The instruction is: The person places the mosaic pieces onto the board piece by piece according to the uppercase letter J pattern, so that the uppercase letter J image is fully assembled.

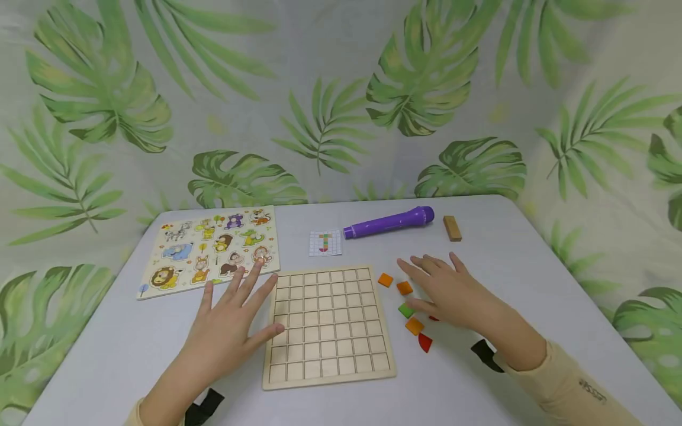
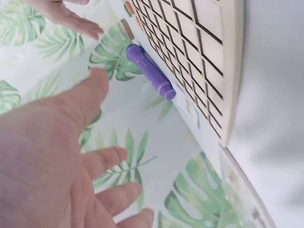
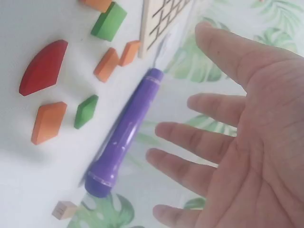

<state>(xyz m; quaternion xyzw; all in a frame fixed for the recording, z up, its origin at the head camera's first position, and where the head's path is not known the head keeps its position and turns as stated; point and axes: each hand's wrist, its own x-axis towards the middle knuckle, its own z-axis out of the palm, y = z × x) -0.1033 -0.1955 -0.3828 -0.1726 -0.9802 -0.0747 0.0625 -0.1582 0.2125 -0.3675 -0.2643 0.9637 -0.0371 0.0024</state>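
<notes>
A square wooden grid board [image 1: 328, 325] lies in the middle of the table. My left hand [image 1: 226, 331], fingers spread, hovers by its left edge and holds nothing. Over the loose pieces to the board's right, my right hand [image 1: 453, 290] is spread out, also holding nothing. Below it, in the right wrist view, are orange squares [image 3: 49, 122], green squares [image 3: 109, 22] and a red quarter-circle piece [image 3: 45, 67]. The right hand hides some of these pieces in the head view. Behind the board lies a small pattern card [image 1: 325, 243] with a coloured figure on a grid.
A purple toy microphone [image 1: 389, 225] lies at the back, with a small wooden block [image 1: 452, 228] to its right. At the back left is an animal puzzle board [image 1: 210, 251]. Leaf-patterned cloth [image 1: 330, 118] hangs behind the white table [image 1: 106, 355].
</notes>
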